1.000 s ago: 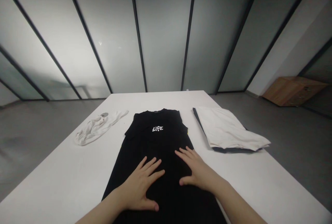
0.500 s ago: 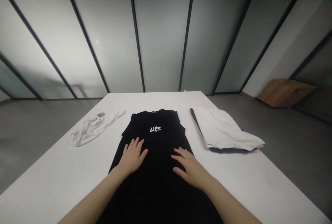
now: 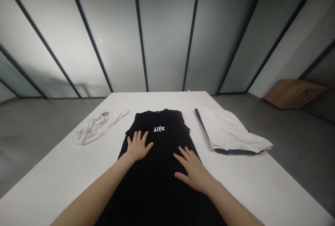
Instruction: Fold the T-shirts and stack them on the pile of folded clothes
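Note:
A black shirt (image 3: 162, 170) with white lettering on its chest lies spread lengthwise, its neckline at the far end. My left hand (image 3: 137, 147) rests palm down on the shirt's left side, just below the lettering, fingers spread. On the right side, a little nearer to me, my right hand (image 3: 192, 170) lies open over the same cloth with its fingers apart. Neither hand grips the fabric. The shirt's lower end runs out of view at the bottom, between my forearms.
Folded white cloth (image 3: 232, 128) lies over dark cloth at the right of the white table (image 3: 62, 184). Crumpled white fabric (image 3: 95, 126) sits at the left beside a small grey disc (image 3: 105, 113). A wooden cabinet (image 3: 293, 93) stands beyond, near frosted glass panels.
My left hand has slid forward along the shirt towards the lettering. My right hand stays in nearly the same place. The whole view has shifted slightly.

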Tool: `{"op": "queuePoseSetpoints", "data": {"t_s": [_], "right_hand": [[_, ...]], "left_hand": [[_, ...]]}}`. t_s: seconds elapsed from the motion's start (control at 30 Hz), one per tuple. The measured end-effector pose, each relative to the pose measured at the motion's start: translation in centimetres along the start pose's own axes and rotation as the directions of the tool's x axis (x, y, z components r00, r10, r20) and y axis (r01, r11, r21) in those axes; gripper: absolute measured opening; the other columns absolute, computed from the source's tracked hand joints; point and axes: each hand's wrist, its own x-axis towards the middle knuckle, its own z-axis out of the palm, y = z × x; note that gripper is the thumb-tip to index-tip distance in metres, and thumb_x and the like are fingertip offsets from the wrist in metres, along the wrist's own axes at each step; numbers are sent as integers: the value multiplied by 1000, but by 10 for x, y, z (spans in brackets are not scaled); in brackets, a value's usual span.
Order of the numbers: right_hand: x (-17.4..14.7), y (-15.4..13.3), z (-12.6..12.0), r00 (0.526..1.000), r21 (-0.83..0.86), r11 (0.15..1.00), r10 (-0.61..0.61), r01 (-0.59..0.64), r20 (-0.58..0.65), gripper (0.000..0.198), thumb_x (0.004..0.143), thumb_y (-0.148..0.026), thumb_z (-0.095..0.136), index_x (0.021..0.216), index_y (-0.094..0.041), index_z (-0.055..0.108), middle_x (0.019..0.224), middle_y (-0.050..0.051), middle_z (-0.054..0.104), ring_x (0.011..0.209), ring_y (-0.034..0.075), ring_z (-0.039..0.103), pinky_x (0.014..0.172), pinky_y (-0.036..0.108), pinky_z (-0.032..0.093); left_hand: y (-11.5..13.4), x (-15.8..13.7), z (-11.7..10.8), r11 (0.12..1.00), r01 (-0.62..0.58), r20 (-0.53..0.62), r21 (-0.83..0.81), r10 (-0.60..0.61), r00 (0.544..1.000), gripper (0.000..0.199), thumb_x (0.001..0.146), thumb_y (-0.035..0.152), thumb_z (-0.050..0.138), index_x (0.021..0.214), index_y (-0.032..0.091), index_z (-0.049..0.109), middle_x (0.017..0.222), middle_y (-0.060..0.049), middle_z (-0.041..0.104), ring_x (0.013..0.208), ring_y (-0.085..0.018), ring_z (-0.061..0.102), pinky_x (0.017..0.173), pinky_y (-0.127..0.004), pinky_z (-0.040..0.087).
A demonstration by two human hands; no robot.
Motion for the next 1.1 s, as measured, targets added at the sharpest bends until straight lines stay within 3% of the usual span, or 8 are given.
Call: {"op": "queuePoseSetpoints", "data": {"t_s": [0.2, 0.4, 0.5, 0.6, 0.7, 0.8, 0.93, 1.1], "right_hand": [[-2, 2, -4, 999, 13, 1000, -16, 15, 34, 77, 98, -58, 63, 166, -37, 36, 179, 3, 10, 165, 35, 1, 132, 58, 11], [-4, 2, -7, 996, 15, 1000, -28, 27, 88, 88, 92, -58, 71, 168, -37, 31, 179, 3, 4, 164, 37, -3, 132, 60, 8], [-5, 4, -6, 999, 53, 998, -25, 23, 37, 78, 94, -56, 68, 164, -36, 41, 178, 3, 15, 164, 36, 7, 132, 59, 13], [-1, 8, -6, 993, 102, 995, 29, -18, -113, 56, 102, -51, 57, 153, -28, 59, 169, 8, 41, 159, 32, 32, 129, 51, 26], [12, 15, -10, 953, 133, 990, 92, -55, -290, 45, 105, -44, 51, 139, -22, 69, 154, 13, 57, 144, 28, 52, 123, 44, 37], [31, 25, -18, 910, 91, 989, 142, -115, -390, 40, 103, -36, 52, 133, -19, 71, 145, 15, 62, 135, 29, 57, 118, 42, 40], [52, 34, -27, 880, 0, 967, 233, -256, -414, 42, 103, -33, 54, 138, -17, 68, 135, 17, 64, 126, 30, 60, 112, 40, 41], [58, 35, -18, 863, -94, 940, 259, -329, -435, 41, 101, -36, 59, 138, -20, 69, 138, 17, 62, 127, 32, 57, 108, 41, 41]], "left_hand": [[7, -27, 12, 999, -48, -116, -5, 47, 992, 67, 105, 53, 39, 161, 17, 46, 168, -21, 40, 156, -41, 36, 124, -59, 31], [-4, -60, 25, 978, -187, -222, -92, 163, 961, 60, 105, 56, 40, 153, 23, 53, 161, -14, 52, 149, -36, 47, 121, -53, 38], [-29, -47, 15, 986, -44, -306, -160, -7, 952, 53, 107, 51, 34, 136, 16, 61, 135, -17, 69, 125, -33, 65, 109, -47, 48], [-63, -18, -1, 954, 213, -322, -212, -274, 906, 50, 107, 49, 32, 121, 13, 63, 116, -20, 73, 111, -35, 69, 99, -47, 51], [-92, 13, -18, 881, 398, -148, -255, -442, 884, 51, 108, 45, 26, 120, 14, 63, 110, -20, 76, 106, -36, 73, 88, -44, 53], [-104, 41, -32, 885, 413, 34, -214, -415, 909, 47, 105, 42, 31, 110, 16, 70, 111, -20, 78, 109, -36, 74, 84, -40, 54], [-97, 65, -41, 904, 381, 114, -195, -365, 924, 38, 98, 48, 50, 98, 17, 73, 103, -16, 80, 103, -33, 75, 79, -35, 54], [-80, 47, -39, 953, 286, -100, -102, -296, 950, 45, 97, 51, 56, 124, 15, 64, 121, -19, 72, 111, -33, 71, 86, -37, 53]]}}
